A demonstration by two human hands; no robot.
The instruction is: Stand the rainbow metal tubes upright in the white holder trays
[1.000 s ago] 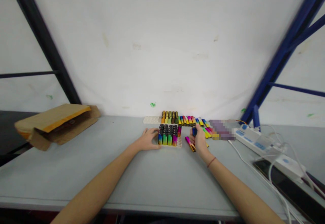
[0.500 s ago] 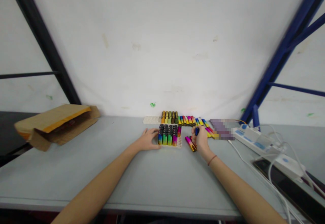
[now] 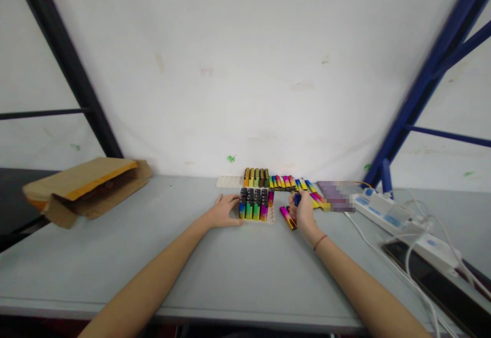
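A white tray [image 3: 271, 217] of upright rainbow-coloured lighters [image 3: 254, 204] sits mid-table. My left hand [image 3: 223, 211] rests flat against the tray's left side, fingers spread. My right hand [image 3: 304, 210] is closed round a blue lighter [image 3: 297, 198], held upright just right of the tray. A pink lighter [image 3: 287, 217] lies on the table beside that hand. Behind, a second white tray [image 3: 229, 181] holds a row of lighters [image 3: 257, 176], and several loose lighters [image 3: 291, 182] lie in a line to its right.
An open brown cardboard box [image 3: 82, 186] lies at the far left of the grey table [image 3: 215, 276]. White power strips [image 3: 387, 212] with cables and a dark phone [image 3: 433, 276] sit at the right. A blue shelf post [image 3: 422, 82] rises at the right, a black one [image 3: 65, 67] at the left.
My right hand has moved slightly right and away with the blue lighter, now nearer the loose row. The left hand has stayed on the tray.
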